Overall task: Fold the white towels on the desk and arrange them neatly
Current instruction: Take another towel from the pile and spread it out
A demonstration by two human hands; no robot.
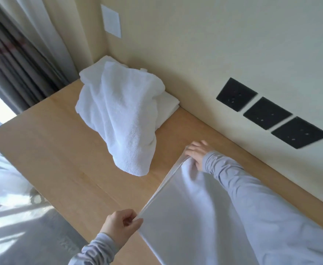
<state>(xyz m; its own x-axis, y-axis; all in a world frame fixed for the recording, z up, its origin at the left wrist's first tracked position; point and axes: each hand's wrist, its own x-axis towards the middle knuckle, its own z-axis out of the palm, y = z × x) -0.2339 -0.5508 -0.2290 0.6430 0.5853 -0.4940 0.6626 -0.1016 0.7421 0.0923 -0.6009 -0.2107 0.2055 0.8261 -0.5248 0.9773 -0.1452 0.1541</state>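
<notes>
A white towel (pixel 191 217) is stretched over the near right of the wooden desk (pixel 65 150), doubled so its layered edge runs between my hands. My left hand (pixel 121 224) pinches the near corner of that edge. At the far corner, close to the wall, my right hand (pixel 197 153) grips the edge. A crumpled white towel (pixel 118 115) lies heaped in the desk's far corner, draped over a stack of folded white towels (pixel 168 104).
The desk meets a cream wall with three black socket plates (pixel 267 112) on the right and a white plate (pixel 111 21) higher up. Grey curtains (pixel 13 60) hang at the left beyond the desk's rounded edge. Floor lies below at the near left.
</notes>
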